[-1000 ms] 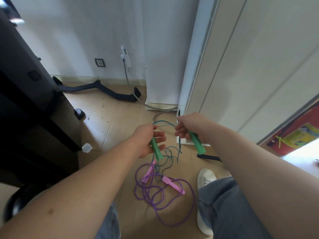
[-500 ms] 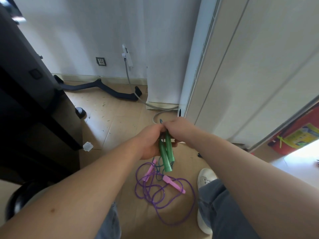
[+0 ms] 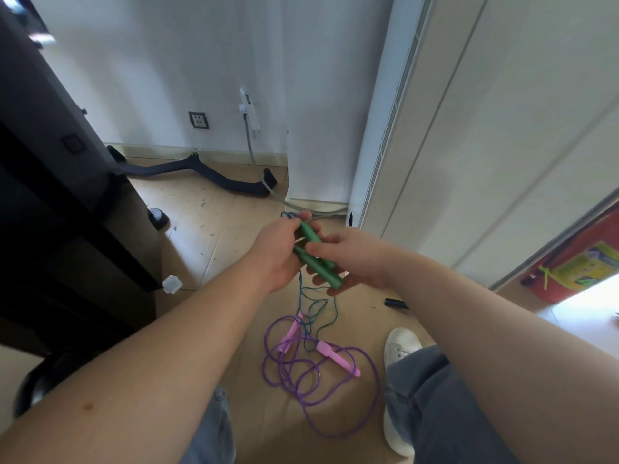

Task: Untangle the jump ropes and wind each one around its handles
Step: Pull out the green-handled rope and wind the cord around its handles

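Two green handles (image 3: pixel 318 259) lie side by side, tilted, above the floor. My left hand (image 3: pixel 276 251) grips their upper ends, and my right hand (image 3: pixel 351 259) holds their lower part, fingers wrapped over them. The thin blue-green rope (image 3: pixel 313 308) hangs from the handles in loose loops down to the floor. Below it, the purple rope (image 3: pixel 315 390) lies in a tangled pile with its two pink handles (image 3: pixel 336 358). The blue-green loops overlap the top of the purple pile.
A dark cabinet (image 3: pixel 60 202) stands at the left, a white wall unit (image 3: pixel 378 128) and pale doors at the right. A dark curved bar (image 3: pixel 187 172) and grey hose (image 3: pixel 268 189) lie near the wall. My white shoe (image 3: pixel 400 346) is beside the purple pile.
The two green handles were apart, one in each hand, then came together. They now sit tilted as a pair, with my right hand shifted lower along them.
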Available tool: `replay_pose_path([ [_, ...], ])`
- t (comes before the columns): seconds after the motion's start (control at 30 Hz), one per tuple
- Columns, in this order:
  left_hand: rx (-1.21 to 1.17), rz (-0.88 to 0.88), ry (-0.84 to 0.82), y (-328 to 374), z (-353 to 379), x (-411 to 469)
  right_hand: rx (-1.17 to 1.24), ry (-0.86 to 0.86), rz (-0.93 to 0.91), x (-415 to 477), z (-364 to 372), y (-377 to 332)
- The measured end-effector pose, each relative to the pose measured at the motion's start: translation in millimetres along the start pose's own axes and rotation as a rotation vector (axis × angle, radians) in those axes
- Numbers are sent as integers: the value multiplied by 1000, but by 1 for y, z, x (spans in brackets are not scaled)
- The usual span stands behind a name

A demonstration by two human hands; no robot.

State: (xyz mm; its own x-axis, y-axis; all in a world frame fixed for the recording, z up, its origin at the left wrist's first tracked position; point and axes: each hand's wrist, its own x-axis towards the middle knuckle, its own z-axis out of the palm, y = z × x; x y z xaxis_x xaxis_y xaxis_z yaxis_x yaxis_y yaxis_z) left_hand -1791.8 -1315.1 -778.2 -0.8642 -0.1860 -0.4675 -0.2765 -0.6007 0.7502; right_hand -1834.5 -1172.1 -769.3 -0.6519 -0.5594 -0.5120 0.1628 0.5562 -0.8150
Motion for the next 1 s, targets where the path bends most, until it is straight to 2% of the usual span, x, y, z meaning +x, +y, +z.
replay_pose_path([
  [0.17, -60, 8, 16, 2, 3, -1, -199, 28, -34, 3, 7, -4],
  [0.23, -151, 21, 75, 5, 2, 1, -350, 15, -36, 1, 7, -6],
  [0.3, -241, 49, 151, 10, -1, 3, -401, -51, -14, -3, 8, -6],
  [0.43, -356, 31, 178, 18, -8, 8, -268, -110, 12, -4, 13, -1],
  [0.6, -356, 21, 143, 16, -4, 4, 85, -143, 33, -5, 15, -1],
  [0.73, -300, 15, 100, 15, -2, -1, 185, -175, 23, -8, 16, -3],
  [0.87, -221, -11, 16, 17, -3, -6, 163, -156, 21, -7, 16, -4],
  [0.93, -26, -5, 5, 19, -2, -6, 138, -135, 12, -6, 16, -5],
  [1.0, 360, 35, 62, 20, -5, -3, 170, -113, -11, -5, 15, -8],
])
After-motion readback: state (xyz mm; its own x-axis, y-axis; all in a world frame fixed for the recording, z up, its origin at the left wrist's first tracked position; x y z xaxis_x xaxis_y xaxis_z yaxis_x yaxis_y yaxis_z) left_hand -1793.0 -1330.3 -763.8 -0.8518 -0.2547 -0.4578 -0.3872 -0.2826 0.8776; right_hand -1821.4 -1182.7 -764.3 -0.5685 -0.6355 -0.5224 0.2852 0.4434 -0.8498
